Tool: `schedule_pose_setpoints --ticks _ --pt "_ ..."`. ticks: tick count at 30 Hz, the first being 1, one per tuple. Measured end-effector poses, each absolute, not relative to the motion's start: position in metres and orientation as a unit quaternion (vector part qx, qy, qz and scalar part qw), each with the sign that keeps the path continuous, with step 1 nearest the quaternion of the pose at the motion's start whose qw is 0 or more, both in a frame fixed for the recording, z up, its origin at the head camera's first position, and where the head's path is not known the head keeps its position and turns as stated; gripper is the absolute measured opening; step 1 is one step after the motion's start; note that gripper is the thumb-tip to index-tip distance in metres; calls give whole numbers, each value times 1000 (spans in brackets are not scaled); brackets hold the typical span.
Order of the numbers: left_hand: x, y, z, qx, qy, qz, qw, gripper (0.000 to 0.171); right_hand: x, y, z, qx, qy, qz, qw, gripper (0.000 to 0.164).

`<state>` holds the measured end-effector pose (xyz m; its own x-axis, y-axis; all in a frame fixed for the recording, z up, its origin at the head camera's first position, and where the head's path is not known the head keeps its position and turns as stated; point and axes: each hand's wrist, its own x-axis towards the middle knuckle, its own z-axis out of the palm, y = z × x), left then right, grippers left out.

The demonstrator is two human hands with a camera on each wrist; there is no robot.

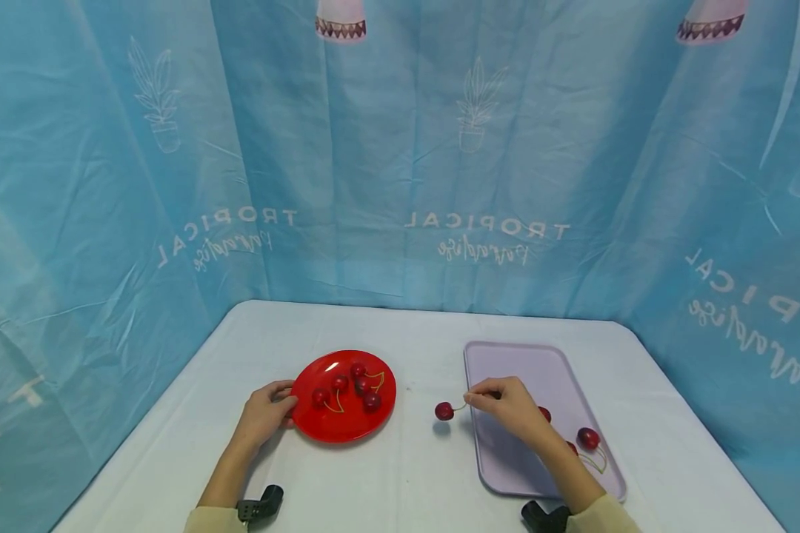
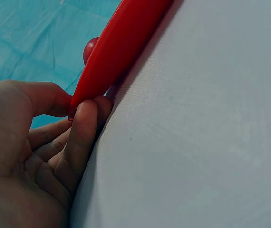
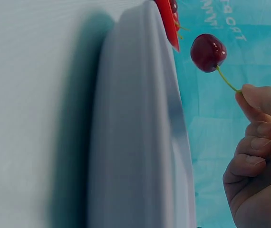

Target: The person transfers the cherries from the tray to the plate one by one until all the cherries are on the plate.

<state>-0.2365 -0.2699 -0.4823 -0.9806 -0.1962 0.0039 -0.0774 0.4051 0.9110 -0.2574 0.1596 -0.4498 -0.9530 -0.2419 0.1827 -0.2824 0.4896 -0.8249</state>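
My right hand (image 1: 509,406) pinches a dark red cherry (image 3: 208,52) by its thin green stem, above the left edge of a pale purple tray (image 1: 513,363). In the head view that cherry hangs over the white table between tray and plate. My left hand (image 1: 264,414) grips the left rim of a round red plate (image 1: 347,425), thumb above and fingers beneath, as the left wrist view (image 2: 45,142) shows of the hand. Several cherries (image 1: 372,402) with stems lie on the plate. On the tray lie more cherries (image 1: 588,438), some partly hidden behind my right forearm.
A white-covered table (image 1: 400,481) carries both the plate and the tray. Blue printed curtains (image 1: 387,170) hang behind it and along both sides. A dark wrist strap with a camera (image 1: 261,505) sits on the left wrist, and another (image 1: 545,517) on the right.
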Motion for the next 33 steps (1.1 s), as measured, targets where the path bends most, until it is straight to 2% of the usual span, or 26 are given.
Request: schedule_pose_setpoints --ticks 17,33 --pt "-237 -274 -486 79 -835 -542 58 43 -259 137 -451 149 -863 483 14 12" --pt "-239 -271 -484 84 -834 -543 56 40 -270 110 -453 180 -847 501 1 18"
